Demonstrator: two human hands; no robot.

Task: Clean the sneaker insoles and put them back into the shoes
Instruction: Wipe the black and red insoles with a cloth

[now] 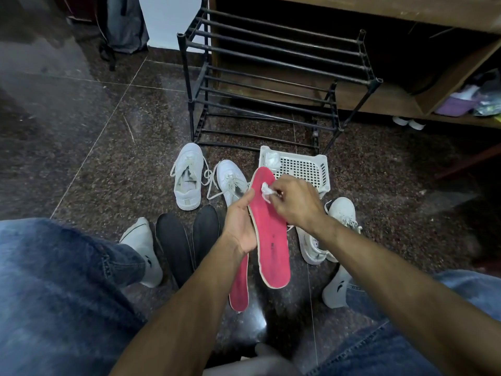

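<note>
Holding a red insole (271, 234) up over the floor (108, 164), the left hand (240, 226) has its grip closed on the insole's left edge near the middle, thumb on the red face. Right hand (294, 198) pinches a crumpled white wipe (267, 189), pressed on the insole's toe half. Second red insole (240, 286) lies on the floor just below and left, partly hidden by the held one. Two black insoles (187, 240) lie side by side left of that. White sneaker pair (188, 176) ahead, laces loose; another pair of white sneakers (325, 234) at right under the right forearm. White basket (303, 165) behind the hands, black shoe rack (271, 77) beyond it.
</note>
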